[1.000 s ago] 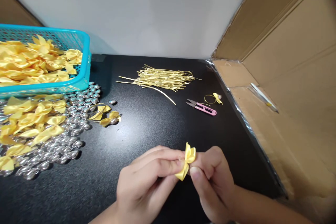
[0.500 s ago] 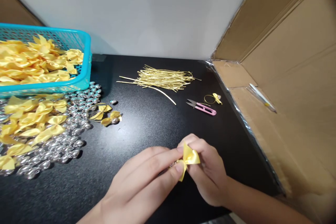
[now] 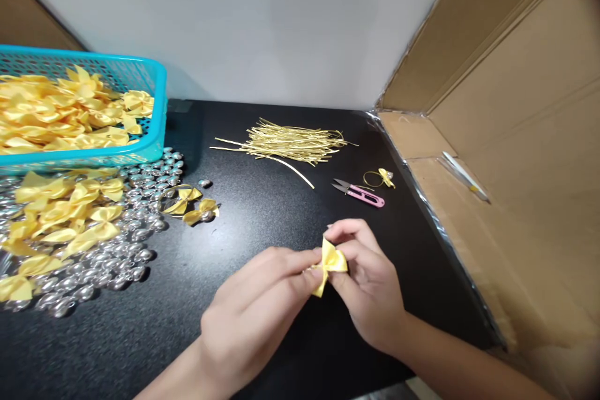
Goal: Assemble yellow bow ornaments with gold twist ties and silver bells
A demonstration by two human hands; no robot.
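Note:
A yellow ribbon bow [image 3: 332,258] is held between my two hands above the front of the black table. My left hand [image 3: 267,297] pinches its left side between thumb and fingers. Something small and shiny shows at those fingertips, mostly hidden. My right hand [image 3: 370,284] is curled against the bow's right side, thumb and fingers touching it. Beyond the hands lie pink thread snips [image 3: 360,192], and beside them a looped gold tie with a small bow [image 3: 385,177]. A bundle of gold twist ties [image 3: 293,142] rests at the back.
A turquoise basket [image 3: 162,109] full of yellow bows stands at the left. In front of it are silver bells or beads [image 3: 135,250] and loose yellow bows [image 3: 70,209]. A white-handled tool [image 3: 464,176] lies on the cardboard [image 3: 469,225] at the right.
Both hands have moved slightly up, away from the table's front edge, with the bow. My right hand's fingers have loosened a little and lifted behind the bow.

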